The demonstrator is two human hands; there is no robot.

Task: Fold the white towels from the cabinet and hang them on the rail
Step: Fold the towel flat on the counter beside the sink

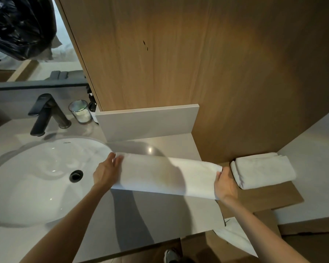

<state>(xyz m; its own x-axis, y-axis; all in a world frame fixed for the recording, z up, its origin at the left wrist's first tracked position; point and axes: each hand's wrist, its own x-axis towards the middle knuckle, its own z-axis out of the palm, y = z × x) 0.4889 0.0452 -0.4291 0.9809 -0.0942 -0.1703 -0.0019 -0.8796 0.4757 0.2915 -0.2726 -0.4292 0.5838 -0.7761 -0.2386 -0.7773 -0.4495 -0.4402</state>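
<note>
Beside the sink (pixel 36 179), a white towel (pixel 165 175) stretches left-to-right over the surface (pixel 137 215).
Left hand (pixel 104 172) grips one end, right hand (pixel 225 185) the other, equally near.

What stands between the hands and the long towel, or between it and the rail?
Nothing between them: left hand and right hand hold the long towel by its ends. No rail is in view, so that path cannot be judged.

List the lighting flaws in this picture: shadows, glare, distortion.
Head view: warm light on the wooden panel fades rightward; arm shadows cross the towel and countertop; small glare spots dot the sink basin; wide-angle bending curves the countertop's edges; nothing looks notably blurred.
</note>
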